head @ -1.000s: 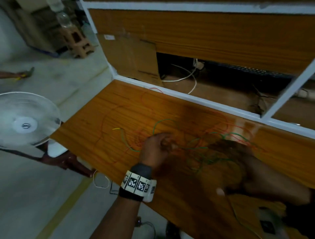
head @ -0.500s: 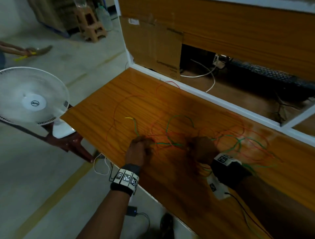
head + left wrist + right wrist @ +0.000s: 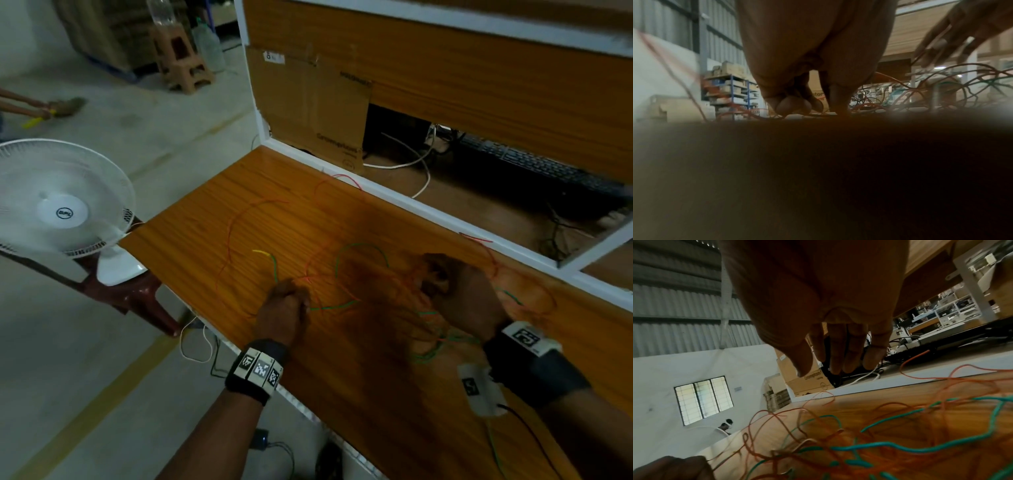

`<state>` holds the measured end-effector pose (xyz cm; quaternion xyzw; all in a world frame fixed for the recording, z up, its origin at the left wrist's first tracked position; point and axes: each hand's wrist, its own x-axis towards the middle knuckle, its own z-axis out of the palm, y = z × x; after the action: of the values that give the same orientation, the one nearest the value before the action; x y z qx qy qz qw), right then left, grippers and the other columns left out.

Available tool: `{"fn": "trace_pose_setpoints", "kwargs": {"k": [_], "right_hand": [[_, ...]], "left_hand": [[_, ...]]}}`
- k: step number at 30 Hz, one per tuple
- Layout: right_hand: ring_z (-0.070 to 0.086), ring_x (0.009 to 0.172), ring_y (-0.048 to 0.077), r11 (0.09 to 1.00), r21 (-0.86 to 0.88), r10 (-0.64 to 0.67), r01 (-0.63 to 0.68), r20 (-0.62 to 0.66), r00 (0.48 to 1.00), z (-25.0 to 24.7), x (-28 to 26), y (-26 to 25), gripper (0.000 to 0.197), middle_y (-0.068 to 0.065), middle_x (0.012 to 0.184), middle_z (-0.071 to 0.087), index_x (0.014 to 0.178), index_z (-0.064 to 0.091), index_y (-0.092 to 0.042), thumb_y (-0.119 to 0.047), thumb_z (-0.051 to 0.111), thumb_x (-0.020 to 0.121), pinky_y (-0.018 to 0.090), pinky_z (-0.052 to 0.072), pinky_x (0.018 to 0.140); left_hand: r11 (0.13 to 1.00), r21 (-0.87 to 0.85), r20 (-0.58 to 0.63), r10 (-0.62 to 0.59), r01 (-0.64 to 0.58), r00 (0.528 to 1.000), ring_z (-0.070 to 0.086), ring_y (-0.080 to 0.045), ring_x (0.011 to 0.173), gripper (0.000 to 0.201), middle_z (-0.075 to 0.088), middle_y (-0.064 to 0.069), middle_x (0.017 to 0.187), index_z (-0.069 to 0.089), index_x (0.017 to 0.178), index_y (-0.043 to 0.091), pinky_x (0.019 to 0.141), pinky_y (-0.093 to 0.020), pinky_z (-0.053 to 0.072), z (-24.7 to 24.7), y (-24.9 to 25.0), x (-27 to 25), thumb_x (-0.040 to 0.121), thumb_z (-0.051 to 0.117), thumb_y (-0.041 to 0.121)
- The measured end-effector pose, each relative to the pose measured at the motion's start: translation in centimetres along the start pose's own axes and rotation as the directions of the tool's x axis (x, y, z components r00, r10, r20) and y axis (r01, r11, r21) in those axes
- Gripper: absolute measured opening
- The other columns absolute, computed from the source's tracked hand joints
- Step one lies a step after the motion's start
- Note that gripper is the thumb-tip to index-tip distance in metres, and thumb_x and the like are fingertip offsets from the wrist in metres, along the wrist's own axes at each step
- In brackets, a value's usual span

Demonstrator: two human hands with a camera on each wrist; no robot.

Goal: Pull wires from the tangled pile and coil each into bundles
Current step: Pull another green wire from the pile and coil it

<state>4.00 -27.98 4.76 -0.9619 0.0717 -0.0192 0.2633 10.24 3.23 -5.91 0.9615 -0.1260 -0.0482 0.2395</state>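
Nearest, the left hand rests on the wooden table, fingertips pinched together on a red wire. Just beyond, the right hand hangs over the tangled pile of wires, fingers relaxed and apart, gripping nothing. Farther back stands a cardboard box.

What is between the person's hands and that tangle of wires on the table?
Nothing visible. Both hands are already in the tangled wires on the wooden table: the left hand pinches strands at the pile's left edge, and the right hand hangs over the middle, fingers pointing down, holding nothing that shows.
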Motion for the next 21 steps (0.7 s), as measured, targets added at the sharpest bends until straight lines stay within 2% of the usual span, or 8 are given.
{"fn": "trace_pose_setpoints", "kwargs": {"k": [3,5,6,8,11,13,17,21], "right_hand": [[0.070,0.100,0.026,0.998,0.042,-0.051,0.050,0.013,0.999,1.5,-0.7,-1.3,0.034,0.006,0.111,0.075,0.126,0.071,-0.016,-0.017,0.073,0.092,0.033,0.050,0.081],[0.072,0.100,0.027,0.996,0.040,-0.079,0.078,0.021,0.997,2.6,-0.5,-1.5,0.031,0.006,0.110,0.076,0.122,0.073,-0.016,-0.016,0.074,0.090,0.035,0.053,0.080],[0.071,0.101,0.028,0.995,0.035,-0.093,0.093,0.014,0.996,3.0,-0.5,-1.7,0.033,0.006,0.113,0.075,0.122,0.072,-0.017,-0.019,0.075,0.089,0.035,0.053,0.081],[0.067,0.108,0.030,0.984,-0.028,-0.176,0.176,0.008,0.984,3.6,-0.7,-2.5,0.043,0.006,0.121,0.072,0.125,0.071,-0.020,-0.033,0.077,0.084,0.039,0.053,0.087],[0.049,0.127,0.037,0.888,-0.265,-0.355,0.375,0.120,0.927,5.1,-1.5,-4.1,0.060,0.003,0.139,0.060,0.127,0.068,-0.031,-0.054,0.071,0.072,0.052,0.045,0.095],[0.047,0.129,0.038,0.877,-0.263,-0.382,0.402,0.126,0.916,5.8,-1.4,-4.3,0.054,0.003,0.139,0.060,0.124,0.069,-0.033,-0.048,0.071,0.072,0.052,0.044,0.094],[0.066,0.112,0.015,0.950,0.249,-0.229,0.188,0.149,0.962,3.8,-0.3,-3.0,0.050,-0.002,0.126,0.068,0.137,0.063,-0.024,-0.030,0.079,0.089,0.024,0.049,0.090],[0.068,0.107,0.028,0.986,0.088,-0.149,0.142,0.084,0.985,2.3,0.9,-0.5,0.042,0.009,0.138,0.062,0.135,0.064,-0.018,-0.016,0.056,0.094,0.036,0.052,0.085]], "left_hand": [[0.997,0.024,-0.017,0.072,-0.072,0.997,0.059,-0.031,0.106,0.011,0.059,-0.006,0.114,0.064,0.094,0.024,0.088,-0.039,0.051,-0.4,0.6,-0.6,0.085,0.059,0.021],[0.992,-0.036,-0.032,0.120,-0.121,0.992,0.059,-0.027,0.098,0.016,0.058,-0.003,0.106,0.059,0.096,0.022,0.082,-0.039,0.049,-1.1,1.4,-1.3,0.083,0.056,0.013],[0.988,-0.065,-0.046,0.136,-0.139,0.990,0.058,-0.025,0.096,0.017,0.058,-0.002,0.105,0.058,0.096,0.022,0.080,-0.038,0.049,-1.4,2.0,-1.7,0.082,0.056,0.012],[0.982,-0.092,-0.073,0.156,-0.163,0.985,0.060,-0.025,0.093,0.016,0.061,-0.002,0.103,0.056,0.100,0.025,0.078,-0.039,0.050,-2.1,3.6,-2.7,0.087,0.047,0.029],[0.975,-0.134,-0.129,0.160,-0.177,0.979,0.064,-0.022,0.088,0.036,0.067,-0.001,0.100,0.057,0.105,0.026,0.071,-0.041,0.054,-2.3,5.9,-3.8,0.090,0.031,0.046],[0.948,-0.237,-0.233,0.156,-0.211,0.960,0.065,-0.015,0.088,0.030,0.069,0.004,0.099,0.061,0.106,0.025,0.072,-0.036,0.055,-2.6,6.8,-4.0,0.092,0.040,0.041],[0.902,-0.380,-0.280,0.099,-0.205,0.955,0.061,-0.005,0.089,0.015,0.068,0.008,0.094,0.069,0.104,0.021,0.076,-0.026,0.053,-3.1,6.9,-4.1,0.089,0.070,0.018],[0.809,-0.587,-0.128,-0.070,-0.018,0.989,0.066,0.000,0.083,0.028,0.070,0.014,0.082,0.070,0.095,0.032,0.076,-0.028,0.058,-1.7,6.0,-4.5,0.080,0.082,0.012]]}}
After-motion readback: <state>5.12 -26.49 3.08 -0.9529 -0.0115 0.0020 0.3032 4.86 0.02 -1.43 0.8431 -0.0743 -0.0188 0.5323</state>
